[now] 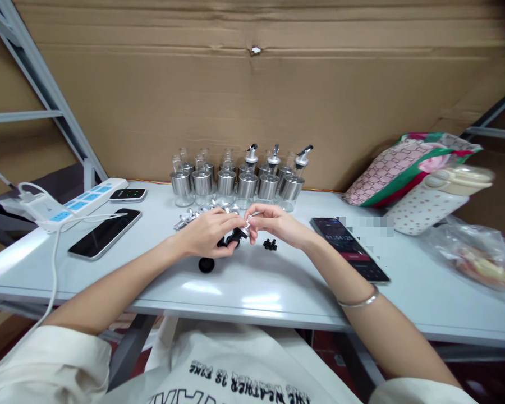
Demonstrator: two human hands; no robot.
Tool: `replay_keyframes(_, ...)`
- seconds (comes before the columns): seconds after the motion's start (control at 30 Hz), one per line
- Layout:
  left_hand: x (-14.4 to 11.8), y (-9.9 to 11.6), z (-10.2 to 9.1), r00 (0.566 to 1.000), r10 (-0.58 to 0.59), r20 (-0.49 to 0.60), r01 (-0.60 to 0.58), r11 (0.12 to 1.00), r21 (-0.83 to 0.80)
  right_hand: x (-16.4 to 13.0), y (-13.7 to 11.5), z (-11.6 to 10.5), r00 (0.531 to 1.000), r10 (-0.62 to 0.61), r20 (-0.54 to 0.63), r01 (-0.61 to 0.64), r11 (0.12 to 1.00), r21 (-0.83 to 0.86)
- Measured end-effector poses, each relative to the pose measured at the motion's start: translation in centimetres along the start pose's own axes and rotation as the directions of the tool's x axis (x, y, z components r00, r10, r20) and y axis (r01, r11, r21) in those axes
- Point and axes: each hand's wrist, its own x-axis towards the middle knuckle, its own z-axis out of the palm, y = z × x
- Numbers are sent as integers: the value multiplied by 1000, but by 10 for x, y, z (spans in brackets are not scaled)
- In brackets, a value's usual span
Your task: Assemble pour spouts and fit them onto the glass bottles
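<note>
1. Pourer top, black and silver: found in the head view between both hands, above the table, on the near side of the bottles.
2. Left hand: fingers closed around the black part. Right hand: thumb and fingertips pinching the silver end; whether that end was a separate part could not be told.
3. Done: three bottles at the right of the near row bore fitted pourers.
4. Left: the near row's three left bottles had bare necks; the far row was partly hidden. Loose silver parts lay left of the hands, small black pieces to the right, a black round part nearer. Work was judged part-way.
</note>
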Motion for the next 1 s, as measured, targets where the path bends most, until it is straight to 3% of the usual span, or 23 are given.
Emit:
replay_keyframes(0.83, -1, -1, 2, 1000, -19, 17, 18, 997, 76, 1, 2, 2, 1000, 11, 3, -11, 1000, -19)
replay_keyframes(0.9, -1, -2, 2, 1000, -19, 22, 17, 996, 90, 2, 3, 3, 1000, 6, -5, -6, 996, -89)
replay_keyframes(1.0, -3, -6, 2, 996, -62, 69, 54, 991, 120, 4, 6, 4, 987, -109, -122, 51, 914, -401)
